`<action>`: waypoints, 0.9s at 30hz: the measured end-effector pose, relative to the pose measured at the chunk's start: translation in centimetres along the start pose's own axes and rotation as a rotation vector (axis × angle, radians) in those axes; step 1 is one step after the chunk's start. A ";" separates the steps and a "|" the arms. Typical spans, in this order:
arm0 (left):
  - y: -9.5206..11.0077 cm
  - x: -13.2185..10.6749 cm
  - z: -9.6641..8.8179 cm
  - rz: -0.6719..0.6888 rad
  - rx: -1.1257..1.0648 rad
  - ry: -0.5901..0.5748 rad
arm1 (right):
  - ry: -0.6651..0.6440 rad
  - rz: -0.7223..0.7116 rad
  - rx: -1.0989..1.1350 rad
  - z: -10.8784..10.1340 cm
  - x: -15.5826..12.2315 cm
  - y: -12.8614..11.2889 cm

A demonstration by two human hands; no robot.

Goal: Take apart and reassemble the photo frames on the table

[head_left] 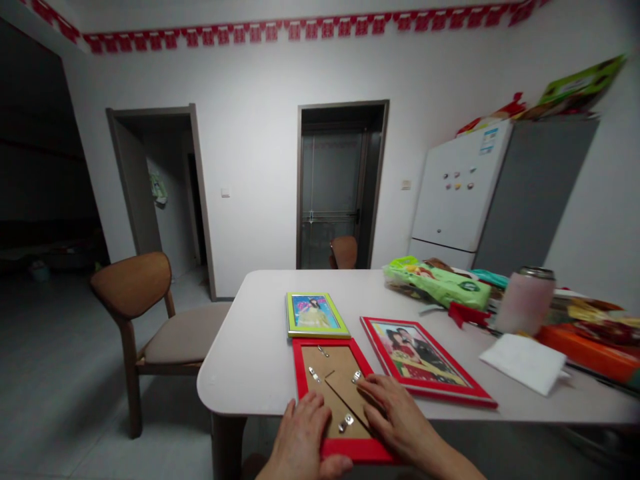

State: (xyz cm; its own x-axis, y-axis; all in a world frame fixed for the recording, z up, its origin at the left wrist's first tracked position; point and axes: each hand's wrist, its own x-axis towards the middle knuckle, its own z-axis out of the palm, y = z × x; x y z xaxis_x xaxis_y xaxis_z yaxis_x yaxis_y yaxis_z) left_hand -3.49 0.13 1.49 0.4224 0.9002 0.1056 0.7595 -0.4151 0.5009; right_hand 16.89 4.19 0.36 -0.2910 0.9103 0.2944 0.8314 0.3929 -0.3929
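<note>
A red picture frame lies face down on the table, its brown backing board up and its near end past the table's front edge. Small metal clips show along the board. Across its lower left side rests my left hand, fingers laid on the board and thumb over the near red rail. My right hand is on the right side, fingers apart, fingertips touching the right clip. Just beyond lies a yellow-green framed picture, face up. To the right is a second red framed picture showing two people.
On the table's right stand a pink tumbler, a green packet, a folded white paper and an orange box. A wooden chair is at left, a fridge behind at right.
</note>
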 end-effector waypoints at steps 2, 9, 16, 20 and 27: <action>-0.4 -0.1 0.1 0.028 0.009 -0.015 | 0.010 0.010 -0.071 -0.1 0.8 0.2; -0.3 -0.1 0.5 -0.024 0.017 0.029 | 0.001 0.027 -0.184 0.2 2.1 0.2; -0.6 0.1 0.5 -0.070 0.008 0.012 | 0.014 0.004 -0.131 0.2 1.3 0.7; -0.8 0.0 0.6 -0.065 0.010 0.007 | 0.027 -0.180 -0.127 0.2 -0.3 -0.8; -0.7 0.0 0.5 -0.052 -0.009 0.025 | -0.175 -0.360 -0.070 -1.6 -1.9 -4.7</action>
State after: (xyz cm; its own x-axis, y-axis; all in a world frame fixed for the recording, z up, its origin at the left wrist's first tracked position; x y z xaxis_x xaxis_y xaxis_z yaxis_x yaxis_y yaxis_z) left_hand -3.79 0.32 0.72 0.3695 0.9238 0.1003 0.7757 -0.3661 0.5140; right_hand 14.30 0.39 3.03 -0.6404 0.7271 0.2473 0.6901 0.6861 -0.2302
